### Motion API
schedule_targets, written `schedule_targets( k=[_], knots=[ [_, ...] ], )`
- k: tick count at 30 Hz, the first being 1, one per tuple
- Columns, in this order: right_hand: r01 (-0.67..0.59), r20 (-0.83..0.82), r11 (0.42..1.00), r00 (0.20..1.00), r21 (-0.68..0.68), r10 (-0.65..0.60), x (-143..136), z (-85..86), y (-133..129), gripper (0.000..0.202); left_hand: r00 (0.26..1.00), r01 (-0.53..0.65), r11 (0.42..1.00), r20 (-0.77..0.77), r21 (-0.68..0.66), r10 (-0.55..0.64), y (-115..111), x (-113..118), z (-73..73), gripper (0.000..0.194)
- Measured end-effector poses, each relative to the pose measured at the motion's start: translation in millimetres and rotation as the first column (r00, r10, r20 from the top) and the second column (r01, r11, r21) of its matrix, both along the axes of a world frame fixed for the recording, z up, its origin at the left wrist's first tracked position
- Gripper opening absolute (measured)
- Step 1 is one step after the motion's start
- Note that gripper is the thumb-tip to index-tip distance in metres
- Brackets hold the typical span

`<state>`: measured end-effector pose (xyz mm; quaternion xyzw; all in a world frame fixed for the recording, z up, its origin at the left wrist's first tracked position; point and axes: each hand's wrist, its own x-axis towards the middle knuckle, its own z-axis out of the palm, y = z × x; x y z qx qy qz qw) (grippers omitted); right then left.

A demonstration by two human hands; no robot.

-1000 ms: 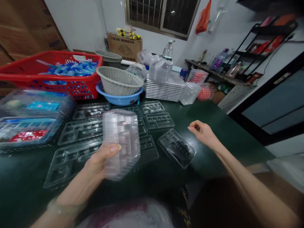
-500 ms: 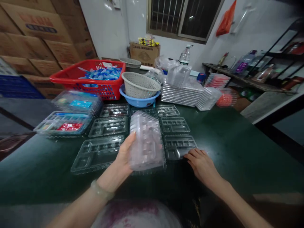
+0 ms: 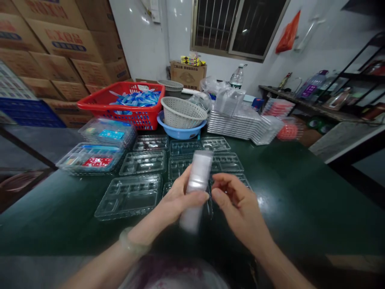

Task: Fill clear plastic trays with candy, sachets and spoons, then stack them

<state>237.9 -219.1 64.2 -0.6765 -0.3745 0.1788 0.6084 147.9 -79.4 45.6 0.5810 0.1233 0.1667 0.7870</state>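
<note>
My left hand (image 3: 183, 196) is closed round a stack of clear plastic trays (image 3: 199, 172), held above the table and seen nearly edge-on, blurred by motion. Close to the stack's right side is my right hand (image 3: 237, 200), its fingers curled but apart, with nothing visible in them. Beneath both hands, clear compartment trays lie in rows on the dark green table. A large tray (image 3: 130, 196) sits front left, with another tray (image 3: 143, 162) behind it. My hands partly cover the trays in the middle and at right, including one tray (image 3: 227, 161).
A red basket (image 3: 120, 107) of blue packets stands back left, near filled lidded trays (image 3: 90, 158). A grey colander (image 3: 183, 114) rests in a blue basin (image 3: 180, 131). Stacked clear trays (image 3: 231, 122) stand back right. Cartons (image 3: 66, 44) are piled at left.
My left hand has turned the tray stack from facing up to nearly edge-on. My right hand has left the front right tray and come up beside the stack. The view has shifted slightly.
</note>
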Motion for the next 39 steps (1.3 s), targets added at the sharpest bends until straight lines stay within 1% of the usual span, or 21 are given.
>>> schedule_targets(
  k=[2,4,6,8,10,12,15,18,20,21,22,23,24,25,27,28,29,30,32,35,39],
  knots=[
    [-0.018,-0.288,0.999,0.957,0.044,0.03,14.1,1.4,-2.0,0.044,0.998,0.027,0.947,0.052,0.319,-0.046,6.2,-4.0,10.9,0.096],
    [-0.113,-0.533,0.991,0.835,0.07,0.133,28.5,-0.2,-5.9,0.059,0.987,0.05,0.796,0.094,0.604,-0.133,13.5,-7.0,20.8,0.107],
    [-0.238,-0.673,0.967,0.7,0.096,0.239,39.2,-4.9,-9.4,0.069,0.957,0.119,0.585,0.065,0.802,-0.283,19.6,-7.1,28.3,0.102],
    [-0.334,-0.728,0.936,0.612,0.114,0.308,45.2,-10.8,-11.8,0.059,0.895,0.189,0.343,-0.018,0.92,-0.445,23.9,-4.1,33.4,0.093],
    [-0.35,-0.736,0.929,0.596,0.123,0.322,47.4,-14.5,-13.6,0.038,0.847,0.185,0.099,-0.107,0.978,-0.521,26.9,0.2,36.1,0.089],
    [-0.3,-0.716,0.944,0.63,0.134,0.302,47.0,-13.2,-15.0,0.022,0.872,0.105,-0.093,-0.136,0.99,-0.471,29.9,3.6,36.2,0.083],
    [-0.26,-0.666,0.957,0.691,0.131,0.28,44.1,-3.3,-15.0,0.024,0.945,-0.048,-0.236,-0.032,0.971,-0.324,36.8,6.7,30.6,0.07],
    [-0.255,-0.612,0.963,0.749,0.087,0.254,41.4,9.2,-12.3,0.025,0.958,-0.139,-0.285,0.057,0.948,-0.28,46.3,10.9,19.9,0.068],
    [-0.233,-0.583,0.968,0.776,0.09,0.241,40.5,16.5,-10.6,0.022,0.951,-0.216,-0.256,0.143,0.942,-0.275,51.4,14.2,12.5,0.069],
    [-0.215,-0.57,0.971,0.787,0.105,0.236,40.0,19.5,-9.9,0.022,0.944,-0.269,-0.207,0.215,0.941,-0.251,52.4,15.1,9.3,0.071],
    [-0.195,-0.555,0.973,0.799,0.126,0.232,39.1,21.9,-9.1,0.022,0.936,-0.321,-0.127,0.294,0.939,-0.194,51.9,15.0,6.6,0.073],
    [-0.179,-0.536,0.973,0.812,0.148,0.231,37.8,23.4,-8.2,0.022,0.926,-0.366,-0.009,0.364,0.93,-0.097,49.7,13.9,4.2,0.076],
    [-0.162,-0.512,0.972,0.829,0.169,0.227,35.5,23.9,-6.8,0.022,0.918,-0.395,0.16,0.396,0.905,0.025,45.5,11.6,2.0,0.08],
    [-0.145,-0.48,0.972,0.849,0.187,0.219,32.3,23.1,-4.7,0.023,0.916,-0.4,0.371,0.375,0.838,0.142,39.6,8.3,-0.1,0.081],
    [-0.129,-0.393,0.975,0.899,0.181,0.192,22.1,17.9,1.7,0.022,0.949,-0.31,0.801,0.215,0.512,0.23,24.2,0.7,-4.3,0.076],
    [-0.133,-0.332,0.98,0.927,0.149,0.176,15.5,14.0,5.7,0.021,0.969,-0.231,0.93,0.152,0.286,0.194,15.8,-2.7,-6.4,0.071],
    [-0.136,-0.257,0.985,0.953,0.11,0.16,8.4,9.9,9.9,0.02,0.981,-0.158,0.984,0.127,0.083,0.147,8.0,-5.3,-8.3,0.066],
    [-0.136,-0.17,0.988,0.974,0.073,0.146,1.3,5.9,13.8,0.018,0.986,-0.107,0.992,0.124,-0.067,0.115,1.1,-6.9,-10.1,0.061],
    [-0.136,-0.006,0.99,0.991,0.03,0.136,-10.2,0.3,19.6,0.013,0.986,-0.092,0.971,0.118,-0.219,0.12,-8.0,-7.1,-12.6,0.052],
    [-0.193,0.069,0.981,0.979,0.019,0.191,-14.4,-1.0,22.1,0.009,0.983,-0.13,0.948,0.086,-0.29,0.161,-10.3,-4.2,-14.8,0.039],
    [-0.301,-0.026,0.953,0.954,-0.028,0.3,-2.8,1.3,18.3,0.014,0.99,-0.062,0.956,0.101,-0.285,0.095,-4.4,-3.3,-21.1,0.043]
  ],
)
